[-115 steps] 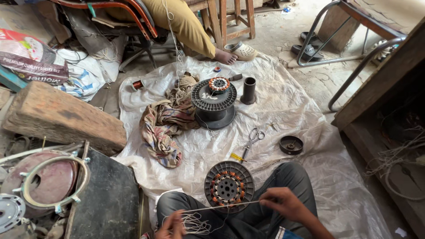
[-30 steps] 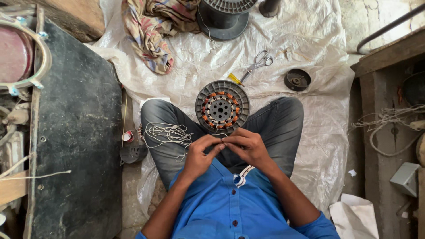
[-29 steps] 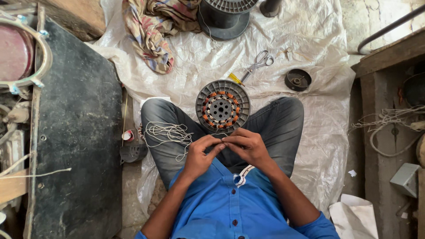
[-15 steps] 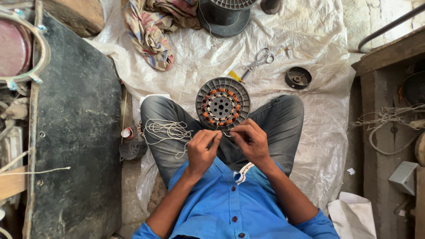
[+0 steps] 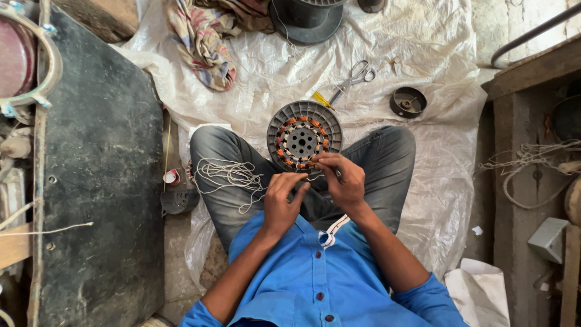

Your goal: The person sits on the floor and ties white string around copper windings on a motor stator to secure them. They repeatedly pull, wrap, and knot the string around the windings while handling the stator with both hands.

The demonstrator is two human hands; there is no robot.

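Closest in, the person in a blue shirt sits cross-legged in grey trousers, both hands drawn together over the lap. The left hand (image 5: 284, 200) is curled narrow, fingertips pinched on what looks like thin white thread, while the right hand (image 5: 342, 181) is likewise closed fine, its fingertips touching the near rim of the stator (image 5: 304, 140). That round, flat stator, ringed with orange-copper coils, lies between the knees just beyond the hands, its hole facing up; the right hand is the nearer of the two. A loose tangle of white thread (image 5: 227, 175) drapes over the left thigh. Farther out on the white plastic sheet (image 5: 448, 157) lie scissors (image 5: 357, 75), a small dark round cap (image 5: 407, 102), a striped rag (image 5: 203, 42) and a large black spool (image 5: 308, 18).
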